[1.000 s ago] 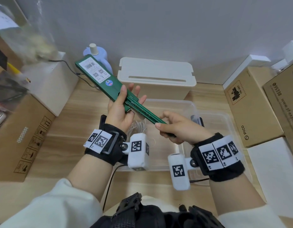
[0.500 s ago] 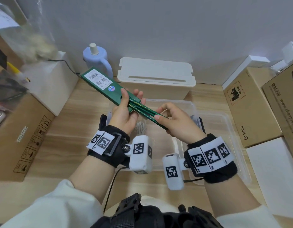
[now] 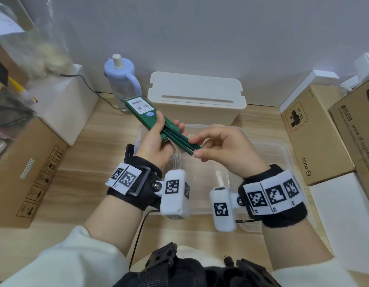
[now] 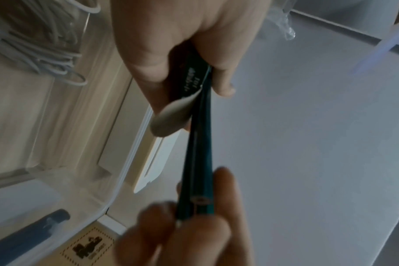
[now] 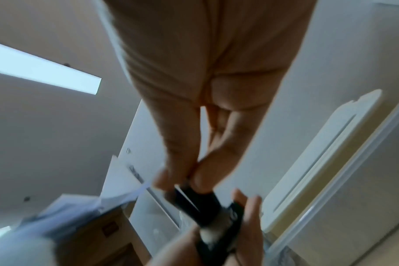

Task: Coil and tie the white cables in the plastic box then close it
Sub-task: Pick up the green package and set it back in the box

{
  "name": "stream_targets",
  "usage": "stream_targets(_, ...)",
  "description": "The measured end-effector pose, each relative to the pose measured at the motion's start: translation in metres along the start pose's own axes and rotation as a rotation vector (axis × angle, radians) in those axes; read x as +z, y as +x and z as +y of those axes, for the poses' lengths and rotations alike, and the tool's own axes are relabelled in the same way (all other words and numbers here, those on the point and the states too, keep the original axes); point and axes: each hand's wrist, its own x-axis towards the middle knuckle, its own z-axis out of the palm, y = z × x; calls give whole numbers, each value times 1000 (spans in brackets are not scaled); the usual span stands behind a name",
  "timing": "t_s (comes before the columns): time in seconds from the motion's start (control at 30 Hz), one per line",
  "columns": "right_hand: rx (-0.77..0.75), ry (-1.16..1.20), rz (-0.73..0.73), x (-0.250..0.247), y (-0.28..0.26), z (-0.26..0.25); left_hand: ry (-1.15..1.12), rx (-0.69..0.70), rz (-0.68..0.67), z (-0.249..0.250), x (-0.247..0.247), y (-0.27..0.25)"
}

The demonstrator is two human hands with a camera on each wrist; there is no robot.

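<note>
Lying limp and light in the box (image 3: pixel 260 208), cables (image 3: pixel 178 162) suit mid-bundle grasping; left hand (image 3: pixel 156 146) clasps pencil case (image 3: pixel 146 114), right hand (image 3: pixel 223 150) pinches pencils (image 3: pixel 180 140).

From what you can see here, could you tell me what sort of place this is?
Probably an office or storeroom desk used for packing and sorting, though I can't be sure. Cardboard shipping boxes crowd a wooden desk against a plain wall, with a water bottle and a white lidded box behind.

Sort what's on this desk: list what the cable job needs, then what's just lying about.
Job:
white cables
clear plastic box

Lying about:
green pencil box, in left hand
green pencils, at right hand
blue bottle
cream lidded box
cardboard boxes
</note>
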Motion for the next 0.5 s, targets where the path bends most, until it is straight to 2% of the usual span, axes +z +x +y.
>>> stream_targets(0.07, -40, 1, 58, 5, 5, 1, 9, -74, -32, -3, 4, -3)
stream_targets(0.13, -54, -20, 112, 7, 9, 3, 43, -149, -133, -8, 6, -6)
stream_targets(0.23, -87, -153, 197, 6, 13, 6, 147, -173, -276, -13, 9, -10)
stream_targets(0.4, -58, -283, 333, 9, 16, 10, 242, -167, -265, -21, 14, -17)
stream_targets(0.5, 38, -255, 296, 8, 18, 12, 330, -172, -253, -23, 12, -15)
